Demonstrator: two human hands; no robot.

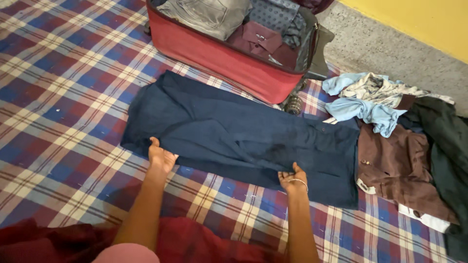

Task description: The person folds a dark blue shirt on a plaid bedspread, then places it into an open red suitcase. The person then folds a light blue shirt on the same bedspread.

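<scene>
A pair of dark navy trousers (239, 136) lies flat and lengthwise across a checked blanket (63, 97). My left hand (161, 157) pinches the near edge of the trousers toward their left end. My right hand (292, 176), with a thin bangle on the wrist, grips the same near edge further right. Both forearms reach in from the bottom of the view.
An open red suitcase (219, 58) with folded grey and maroon clothes stands behind the trousers. A heap of loose clothes lies at the right: a light blue shirt (365, 109), a brown shirt (397, 168), a dark garment (446, 146). A bare floor and yellow wall are at the top right.
</scene>
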